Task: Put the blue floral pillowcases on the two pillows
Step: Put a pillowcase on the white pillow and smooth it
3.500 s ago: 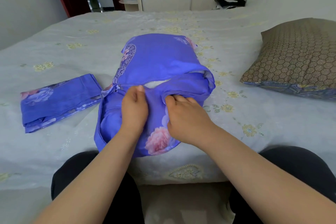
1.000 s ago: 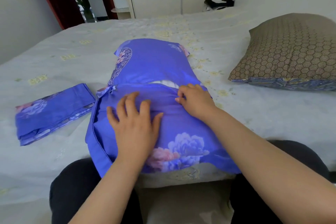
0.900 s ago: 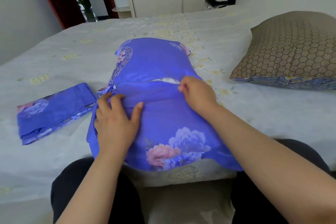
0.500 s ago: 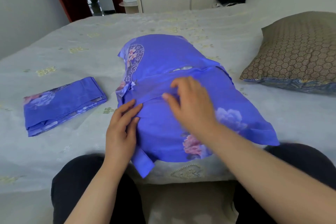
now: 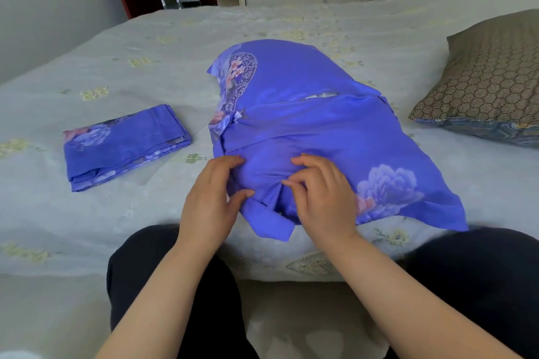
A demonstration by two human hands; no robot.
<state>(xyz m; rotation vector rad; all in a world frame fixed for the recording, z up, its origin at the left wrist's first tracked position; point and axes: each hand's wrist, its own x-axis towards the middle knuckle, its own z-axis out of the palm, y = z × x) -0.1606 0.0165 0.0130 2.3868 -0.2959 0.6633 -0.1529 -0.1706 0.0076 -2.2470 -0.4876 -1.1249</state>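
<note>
Head | left hand [image 5: 211, 198] and right hand [image 5: 322, 195] pinch blue pillowcase [image 5: 315, 137] (near edge)

pillowcase on pillow [image 5: 315, 131]: blue-violet, pink and lilac flowers
folded pillowcase [image 5: 122, 146]: same blue floral
bare pillow [image 5: 493, 79]: brown honeycomb
bed [image 5: 87, 213]: pale grey, yellow flowers

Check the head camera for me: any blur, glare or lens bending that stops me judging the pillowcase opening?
Head view: soft, even daylight, no glare; the envelope slit on the blue pillowcase reads clearly, white showing inside. Left hand and right hand are only slightly soft. Wide-angle bending curves the bed edges and stretches the brown pillow at the right; the lower corners are smeared.
</note>
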